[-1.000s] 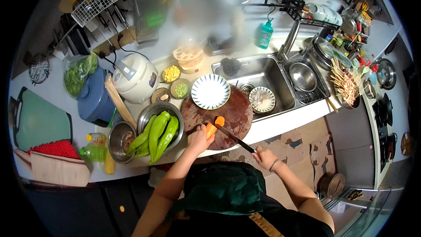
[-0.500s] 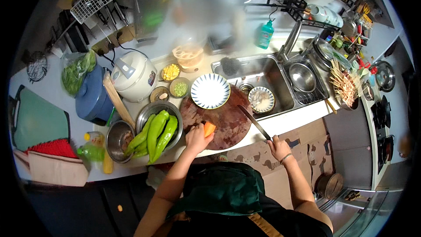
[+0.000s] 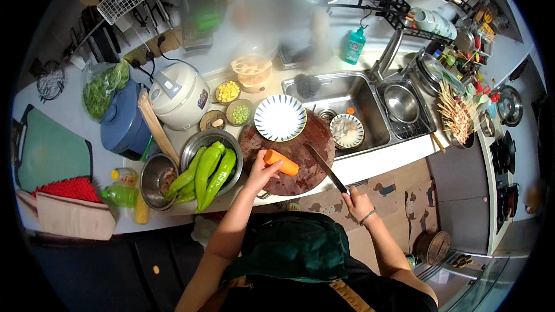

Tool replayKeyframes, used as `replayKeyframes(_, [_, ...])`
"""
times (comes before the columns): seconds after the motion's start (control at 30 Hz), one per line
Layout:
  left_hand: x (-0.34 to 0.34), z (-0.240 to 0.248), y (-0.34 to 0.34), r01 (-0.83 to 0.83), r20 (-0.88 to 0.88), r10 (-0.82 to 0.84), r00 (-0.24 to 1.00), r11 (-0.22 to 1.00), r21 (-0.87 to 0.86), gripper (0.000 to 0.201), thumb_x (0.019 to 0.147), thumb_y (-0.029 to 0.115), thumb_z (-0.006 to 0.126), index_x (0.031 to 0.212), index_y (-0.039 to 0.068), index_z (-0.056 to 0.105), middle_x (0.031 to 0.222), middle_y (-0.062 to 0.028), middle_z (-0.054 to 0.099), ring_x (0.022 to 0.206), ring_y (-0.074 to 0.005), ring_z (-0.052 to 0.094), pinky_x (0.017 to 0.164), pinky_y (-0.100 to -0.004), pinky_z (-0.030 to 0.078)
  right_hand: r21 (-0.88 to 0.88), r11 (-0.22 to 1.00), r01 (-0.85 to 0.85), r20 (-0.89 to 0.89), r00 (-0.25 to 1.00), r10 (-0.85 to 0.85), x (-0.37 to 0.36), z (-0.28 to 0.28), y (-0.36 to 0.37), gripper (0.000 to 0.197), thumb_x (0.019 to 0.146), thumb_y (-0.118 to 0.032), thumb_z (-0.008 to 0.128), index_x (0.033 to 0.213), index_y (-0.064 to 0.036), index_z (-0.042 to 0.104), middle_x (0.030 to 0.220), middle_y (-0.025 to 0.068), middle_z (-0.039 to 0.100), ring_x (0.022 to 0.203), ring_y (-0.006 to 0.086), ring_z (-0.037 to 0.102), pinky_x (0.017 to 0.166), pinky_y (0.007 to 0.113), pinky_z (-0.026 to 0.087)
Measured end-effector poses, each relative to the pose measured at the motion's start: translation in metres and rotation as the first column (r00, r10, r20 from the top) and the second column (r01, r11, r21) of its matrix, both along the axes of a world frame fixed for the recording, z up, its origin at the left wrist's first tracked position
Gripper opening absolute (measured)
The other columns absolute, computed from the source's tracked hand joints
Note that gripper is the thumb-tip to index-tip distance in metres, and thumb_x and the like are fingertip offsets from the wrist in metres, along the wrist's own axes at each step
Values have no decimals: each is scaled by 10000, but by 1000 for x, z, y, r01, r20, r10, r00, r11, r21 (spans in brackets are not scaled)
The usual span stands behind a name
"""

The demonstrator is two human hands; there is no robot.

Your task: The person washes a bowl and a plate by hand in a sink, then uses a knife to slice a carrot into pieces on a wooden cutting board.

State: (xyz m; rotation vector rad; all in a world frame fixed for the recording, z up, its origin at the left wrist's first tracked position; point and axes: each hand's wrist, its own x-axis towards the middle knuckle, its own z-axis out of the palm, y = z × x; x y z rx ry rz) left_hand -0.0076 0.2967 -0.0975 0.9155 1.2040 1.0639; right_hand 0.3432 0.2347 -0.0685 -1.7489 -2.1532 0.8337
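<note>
A thick, peeled piece of carrot [image 3: 282, 163] is gripped in my left hand [image 3: 260, 174] over the near part of the round brown cutting board [image 3: 306, 179]. My right hand [image 3: 358, 203] is closed round the handle of a kitchen knife [image 3: 325, 166], whose blade slants up and left across the board's right side. On the board's far edge rests a white plate [image 3: 280, 118] with blue stripes round its rim; it has no food on it. Left of the board, a steel bowl [image 3: 231, 144] holds several long green peppers [image 3: 207, 174].
The steel sink [image 3: 370, 98] at right contains a striped bowl of pale food [image 3: 347, 132] and a small orange piece [image 3: 350, 111]. Small bowls of corn [image 3: 228, 91] and green bits [image 3: 238, 113] stand behind the peppers, near a white rice cooker [image 3: 179, 95]. Skewers [image 3: 457, 112] stand far right.
The carrot has turned and now lies more sideways in my left hand, showing more of its length. My right hand and knife have moved left. A small orange piece now shows in the sink.
</note>
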Motion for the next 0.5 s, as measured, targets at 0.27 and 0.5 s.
replayKeyframes(0.27, [-2, 34, -1, 181, -515, 85, 853, 877, 445, 560, 786, 18, 762, 1260, 64, 466, 1167, -85, 590, 1041, -161, 601, 813, -291, 539, -7, 1000, -24, -51, 998, 24, -10, -9, -6, 270, 965, -272, 549, 925, -12, 486, 659, 282, 586, 647, 492, 583, 542, 543, 450])
replayKeyframes(0.5, [1, 18, -13, -24, -13, 33, 999, 899, 438, 523, 752, -127, 706, 1184, 50, 469, 1227, -113, 549, 1199, -221, 550, 960, -318, 485, 15, 1000, -26, -29, 999, 26, -14, -19, -11, 312, 965, -323, 532, 921, -19, 478, 630, 290, 578, 627, 504, 580, 553, 564, 466])
